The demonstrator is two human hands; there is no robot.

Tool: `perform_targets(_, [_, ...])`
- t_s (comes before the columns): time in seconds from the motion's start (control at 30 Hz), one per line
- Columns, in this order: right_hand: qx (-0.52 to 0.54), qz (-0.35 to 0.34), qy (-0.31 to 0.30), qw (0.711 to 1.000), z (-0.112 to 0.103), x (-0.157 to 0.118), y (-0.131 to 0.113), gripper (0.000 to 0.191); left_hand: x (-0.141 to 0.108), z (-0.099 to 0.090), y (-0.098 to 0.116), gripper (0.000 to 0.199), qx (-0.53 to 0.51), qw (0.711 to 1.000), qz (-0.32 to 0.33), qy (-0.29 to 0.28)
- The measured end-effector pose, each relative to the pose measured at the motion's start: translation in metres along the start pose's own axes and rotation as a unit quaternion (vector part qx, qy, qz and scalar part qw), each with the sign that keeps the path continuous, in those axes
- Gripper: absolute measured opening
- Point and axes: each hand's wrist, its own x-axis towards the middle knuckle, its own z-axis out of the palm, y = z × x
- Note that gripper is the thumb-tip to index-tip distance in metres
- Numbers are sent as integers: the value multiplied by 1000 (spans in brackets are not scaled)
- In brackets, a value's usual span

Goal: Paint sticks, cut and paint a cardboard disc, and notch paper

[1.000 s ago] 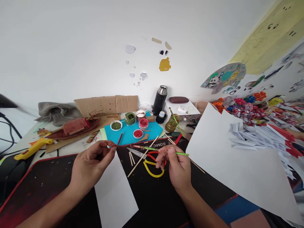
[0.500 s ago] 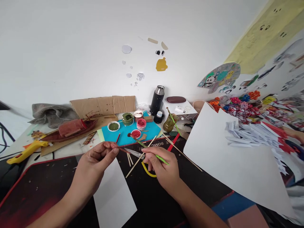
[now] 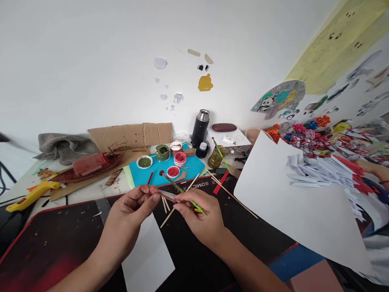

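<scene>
Right hand (image 3: 200, 213) has swung in toward the left hand (image 3: 129, 213) since the earlier frames; we now see the fingertips nearly meeting, and the paintbrush (image 3: 184, 194) has tipped up so its bristles stand just beside the lid of red paint (image 3: 173, 172).

Grip: we log the left thumb and fingers in a narrow pinch on a thin reddish-brown stick (image 3: 168, 198). Right fingers hold the green brush handle, bristles pointing up and away. The stick bridges the gap between both hands, over the dark mat (image 3: 75, 239); its far end runs to the right thumb and forefinger, though we can't confirm they clamp it.

Step in hand, our call: steadying or turning the stick between two pinches mid-painting, brush parked in the right hand. Next move, we'd judge, calls for one pinch to stay firm on the stick while the brush is kept clear of it until the bristles are wanted.

Around: scissors (image 3: 164, 193) behind the stick, mostly covered by the right hand; white paper (image 3: 148, 255) below the left; pale sticks (image 3: 168, 217) near; blue sheet (image 3: 194, 167) under the paint pots; painted boat model (image 3: 91, 165) well off left.
</scene>
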Motion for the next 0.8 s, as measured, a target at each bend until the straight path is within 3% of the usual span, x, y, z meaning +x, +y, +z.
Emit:
perform_targets(0.47, [24, 41, 2, 999, -4, -1, 0, 9, 3, -3, 0, 41, 40, 999, 9, -17])
perform_targets(0.6, [32, 50, 8, 998, -5, 0, 0, 11, 6, -9, 6, 44, 121, 991, 41, -39])
perform_targets(0.8, [12, 34, 4, 999, -6, 0, 1, 10, 4, -19, 12, 46, 263, 956, 111, -63])
